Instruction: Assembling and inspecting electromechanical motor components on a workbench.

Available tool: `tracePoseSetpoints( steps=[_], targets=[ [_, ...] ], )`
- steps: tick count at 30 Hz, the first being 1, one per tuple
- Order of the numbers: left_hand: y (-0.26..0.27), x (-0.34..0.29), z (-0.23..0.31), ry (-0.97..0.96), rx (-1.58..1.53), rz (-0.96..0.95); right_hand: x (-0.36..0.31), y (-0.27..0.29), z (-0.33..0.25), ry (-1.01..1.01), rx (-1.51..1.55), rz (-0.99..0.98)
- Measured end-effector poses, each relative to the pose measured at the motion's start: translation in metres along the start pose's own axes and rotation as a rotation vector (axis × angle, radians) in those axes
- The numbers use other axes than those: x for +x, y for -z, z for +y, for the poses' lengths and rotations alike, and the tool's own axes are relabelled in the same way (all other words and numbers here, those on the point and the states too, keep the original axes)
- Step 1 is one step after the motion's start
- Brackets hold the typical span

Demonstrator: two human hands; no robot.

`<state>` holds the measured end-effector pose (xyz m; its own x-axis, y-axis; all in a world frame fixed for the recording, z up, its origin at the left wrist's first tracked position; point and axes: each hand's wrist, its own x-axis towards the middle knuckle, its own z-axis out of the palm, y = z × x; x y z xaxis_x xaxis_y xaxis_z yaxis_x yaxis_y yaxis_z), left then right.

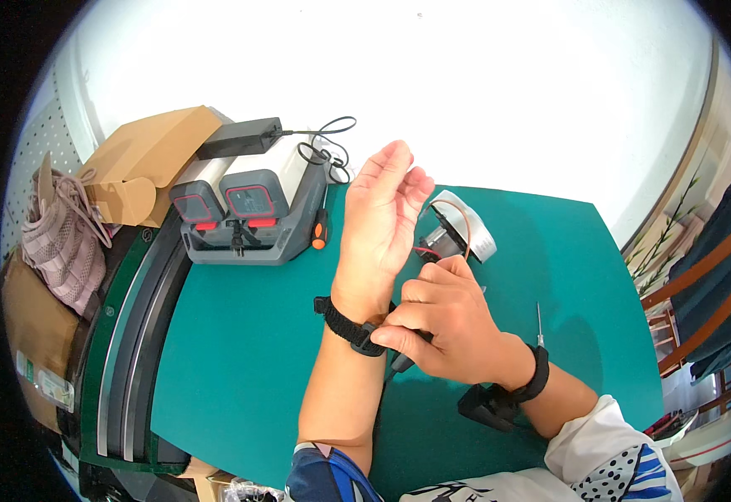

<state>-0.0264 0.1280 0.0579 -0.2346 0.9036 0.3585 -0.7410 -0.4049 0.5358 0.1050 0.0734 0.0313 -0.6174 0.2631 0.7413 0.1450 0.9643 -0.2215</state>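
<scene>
Partly hidden: wired device [441, 240] | right fingers [399, 338] pinch black strap [345, 327] | left fingers [392, 167] loosely curled

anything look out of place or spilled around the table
The pale pink shoe at the far left looks out of place, sitting beside an open cardboard box next to a work surface. The black adapter also looks casually set down, lying on top of the white-and-grey units. No spill shows.

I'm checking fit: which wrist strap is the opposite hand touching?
The left wrist strap: the right hand is at its buckle; no hand touches the right wrist strap.
</scene>
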Motion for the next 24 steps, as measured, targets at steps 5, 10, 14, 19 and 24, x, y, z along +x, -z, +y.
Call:
tracePoseSetpoints(
  steps=[5,10,14,19,24],
  targets=[
    [-0.004,-0.002,0.004,-0.083,0.022,0.048,-0.001,0.008,0.003,-0.006,0.059,0.029],
    [0.006,-0.003,-0.003,-0.828,1.523,0.091,0.004,0.027,0.009,-0.107,0.098,0.127],
    [0.010,-0.004,-0.012,-0.859,1.925,-0.121,0.008,0.020,-0.005,-0.010,-0.103,0.139],
    [0.005,-0.007,-0.034,-0.585,2.115,-0.265,0.010,-0.009,-0.013,0.033,-0.202,0.090],
    [0.006,-0.008,-0.057,-0.641,2.234,-0.334,0.019,-0.005,-0.020,0.016,-0.338,-0.068]
  ],
)
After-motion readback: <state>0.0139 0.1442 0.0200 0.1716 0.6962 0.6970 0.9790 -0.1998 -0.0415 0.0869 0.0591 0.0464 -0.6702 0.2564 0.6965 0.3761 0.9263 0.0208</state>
